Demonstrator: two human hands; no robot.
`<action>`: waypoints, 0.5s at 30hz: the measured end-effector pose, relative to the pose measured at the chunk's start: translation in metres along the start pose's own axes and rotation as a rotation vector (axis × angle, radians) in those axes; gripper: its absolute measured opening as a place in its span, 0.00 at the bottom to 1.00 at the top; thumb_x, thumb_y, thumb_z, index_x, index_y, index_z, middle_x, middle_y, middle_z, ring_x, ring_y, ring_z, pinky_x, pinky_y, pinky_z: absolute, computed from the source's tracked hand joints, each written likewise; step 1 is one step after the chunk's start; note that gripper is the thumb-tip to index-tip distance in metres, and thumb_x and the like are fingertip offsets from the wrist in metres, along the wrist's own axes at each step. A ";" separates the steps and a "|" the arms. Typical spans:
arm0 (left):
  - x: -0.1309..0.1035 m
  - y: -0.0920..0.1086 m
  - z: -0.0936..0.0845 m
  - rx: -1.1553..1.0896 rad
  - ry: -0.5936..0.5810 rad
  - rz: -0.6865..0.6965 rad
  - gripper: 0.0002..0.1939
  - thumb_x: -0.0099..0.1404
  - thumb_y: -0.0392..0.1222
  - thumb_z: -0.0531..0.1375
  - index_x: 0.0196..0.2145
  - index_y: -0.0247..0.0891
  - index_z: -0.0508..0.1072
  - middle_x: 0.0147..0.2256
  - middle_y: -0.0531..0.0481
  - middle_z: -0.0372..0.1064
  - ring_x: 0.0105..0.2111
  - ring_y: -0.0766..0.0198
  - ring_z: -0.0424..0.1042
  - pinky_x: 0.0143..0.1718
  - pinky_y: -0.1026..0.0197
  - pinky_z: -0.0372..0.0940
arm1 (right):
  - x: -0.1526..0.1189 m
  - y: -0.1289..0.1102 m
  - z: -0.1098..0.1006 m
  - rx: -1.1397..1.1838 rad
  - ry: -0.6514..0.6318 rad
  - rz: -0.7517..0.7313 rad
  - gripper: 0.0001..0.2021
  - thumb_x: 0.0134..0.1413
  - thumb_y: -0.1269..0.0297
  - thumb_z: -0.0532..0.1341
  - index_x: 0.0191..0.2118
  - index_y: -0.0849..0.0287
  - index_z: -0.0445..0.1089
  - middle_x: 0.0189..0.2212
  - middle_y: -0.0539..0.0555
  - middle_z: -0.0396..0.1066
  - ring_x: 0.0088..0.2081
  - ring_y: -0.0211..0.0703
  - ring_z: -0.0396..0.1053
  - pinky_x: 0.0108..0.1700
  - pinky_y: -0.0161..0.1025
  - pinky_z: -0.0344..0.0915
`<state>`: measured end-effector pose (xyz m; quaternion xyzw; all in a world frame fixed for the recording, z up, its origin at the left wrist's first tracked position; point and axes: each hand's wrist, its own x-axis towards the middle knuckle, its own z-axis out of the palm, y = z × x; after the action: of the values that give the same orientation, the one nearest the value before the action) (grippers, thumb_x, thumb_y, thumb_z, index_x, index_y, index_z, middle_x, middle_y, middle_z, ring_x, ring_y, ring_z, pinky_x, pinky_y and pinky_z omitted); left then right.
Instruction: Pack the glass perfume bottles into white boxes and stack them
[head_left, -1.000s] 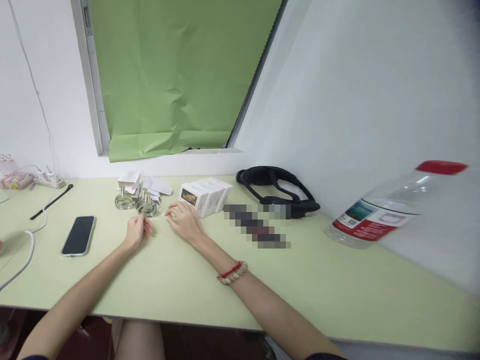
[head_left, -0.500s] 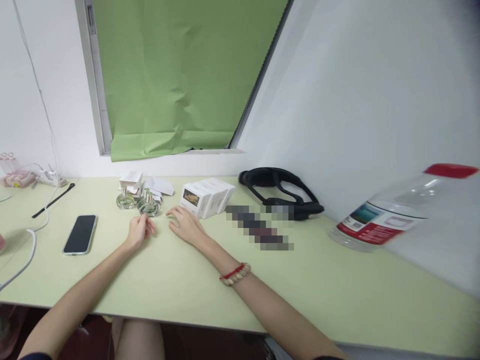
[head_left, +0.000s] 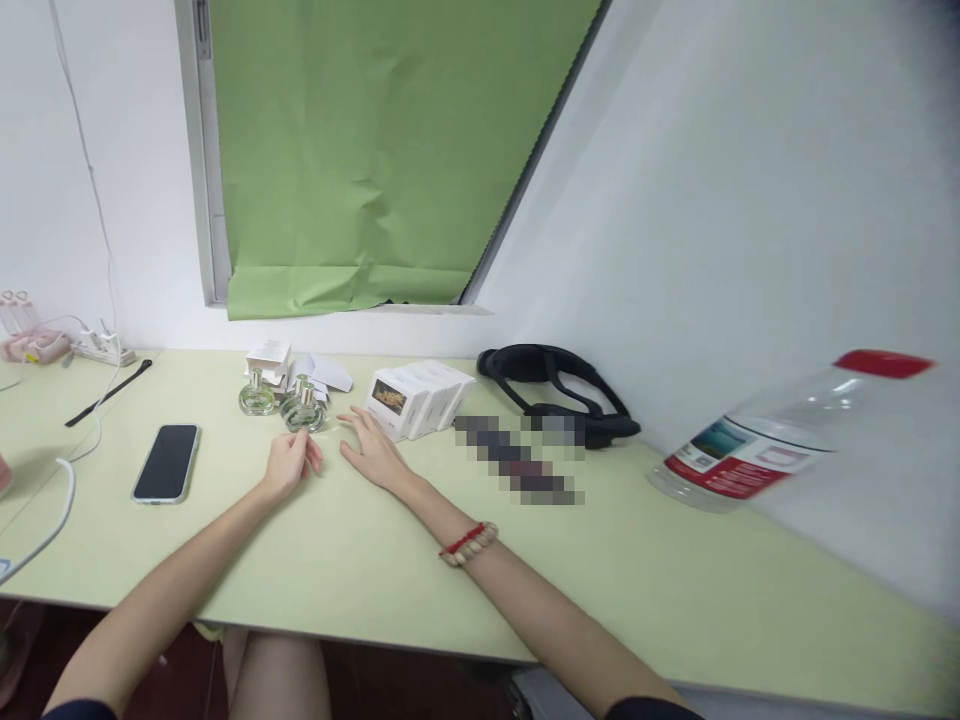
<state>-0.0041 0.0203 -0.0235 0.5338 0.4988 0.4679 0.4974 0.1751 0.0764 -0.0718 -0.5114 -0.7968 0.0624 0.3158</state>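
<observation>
My left hand (head_left: pixel 291 464) rests on the pale green table, its fingers loosely curled, just in front of glass perfume bottles (head_left: pixel 304 408). Whether its fingers hold anything is hidden. Another round bottle (head_left: pixel 256 397) stands a little to the left of these. My right hand (head_left: pixel 373 450) lies with its fingers spread and nothing in it, close to a row of white boxes (head_left: pixel 397 403); the front box bears a dark picture. Behind the bottles are a small white box (head_left: pixel 268 357) and folded white card pieces (head_left: pixel 324 374).
A phone (head_left: pixel 166 463) and a black strap (head_left: pixel 109 392) lie at the left, near a power strip (head_left: pixel 105 352) and cables. To the right are a black headset (head_left: pixel 562 385), a blurred-out item (head_left: pixel 521 465) and a large red-capped bottle (head_left: pixel 739 455).
The view has shifted slightly, so table items sit a little differently in the frame. Both hands keep nearly the same places beside the bottles and boxes.
</observation>
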 end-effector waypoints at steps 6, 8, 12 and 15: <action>0.003 -0.005 0.002 0.033 -0.025 0.002 0.27 0.71 0.41 0.45 0.17 0.33 0.67 0.13 0.51 0.61 0.11 0.72 0.55 0.17 0.67 0.49 | 0.019 0.001 0.015 -0.039 0.102 0.041 0.18 0.54 0.67 0.56 0.49 0.65 0.71 0.60 0.65 0.57 0.61 0.54 0.57 0.63 0.50 0.56; 0.004 -0.006 0.003 0.044 -0.030 0.009 0.26 0.71 0.40 0.44 0.17 0.32 0.67 0.13 0.51 0.62 0.11 0.72 0.55 0.17 0.67 0.50 | 0.029 0.000 0.021 -0.073 0.104 0.075 0.17 0.55 0.67 0.56 0.48 0.67 0.73 0.60 0.66 0.57 0.62 0.55 0.55 0.64 0.50 0.54; 0.006 -0.010 0.003 0.057 -0.031 0.009 0.27 0.71 0.41 0.44 0.17 0.32 0.67 0.13 0.51 0.61 0.11 0.72 0.56 0.17 0.67 0.50 | 0.053 -0.003 0.032 -0.170 0.083 0.181 0.17 0.58 0.69 0.55 0.49 0.67 0.73 0.61 0.66 0.57 0.64 0.56 0.53 0.65 0.48 0.52; 0.007 -0.012 0.003 0.053 -0.031 0.005 0.27 0.71 0.42 0.44 0.17 0.32 0.67 0.13 0.51 0.61 0.11 0.72 0.55 0.17 0.67 0.50 | 0.069 -0.005 0.036 -0.216 0.082 0.211 0.18 0.59 0.73 0.51 0.50 0.68 0.73 0.63 0.67 0.55 0.64 0.55 0.52 0.65 0.47 0.52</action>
<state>-0.0015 0.0277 -0.0359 0.5552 0.5022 0.4472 0.4896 0.1314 0.1412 -0.0677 -0.6255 -0.7270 -0.0117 0.2830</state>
